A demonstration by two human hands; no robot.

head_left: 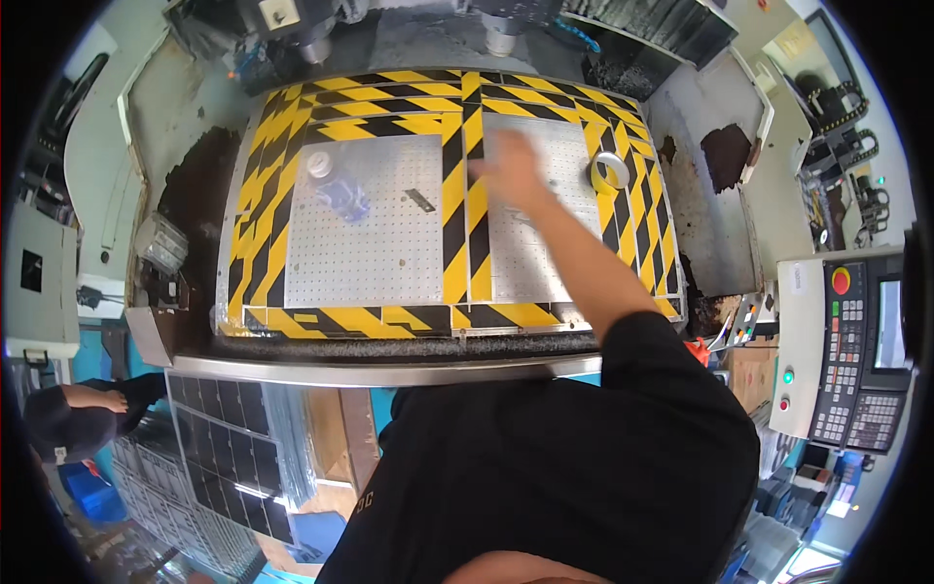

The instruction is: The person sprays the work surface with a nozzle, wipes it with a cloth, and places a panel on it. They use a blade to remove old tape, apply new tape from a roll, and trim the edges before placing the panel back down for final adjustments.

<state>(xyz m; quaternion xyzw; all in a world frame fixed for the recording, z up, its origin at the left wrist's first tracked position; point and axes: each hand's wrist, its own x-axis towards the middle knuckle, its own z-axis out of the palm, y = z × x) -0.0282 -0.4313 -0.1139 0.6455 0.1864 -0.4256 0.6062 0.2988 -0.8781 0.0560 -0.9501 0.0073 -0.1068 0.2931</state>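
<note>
We lean over a perforated metal bed (370, 243) w/ yellow-black hazard stripes. Our right hand (511, 170) lies blurred on the centre stripe (465, 195); grip can't be told. Left hand out of view. Tape roll (611, 171) sits at right edge, plastic bottle (331, 180) at left. Control panel (856, 350) stands far right.

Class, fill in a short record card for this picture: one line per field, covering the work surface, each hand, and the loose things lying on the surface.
Surface: perforated metal plate with yellow-and-black striped tape borders
Right hand: stretched out, blurred, over the centre tape strip; whether it holds anything cannot be told
Left hand: not in view
Tape roll: on the right border, beside the right hand
Plastic bottle: lying on the left panel
Small metal piece: on the left panel
Control panel: far right
</note>
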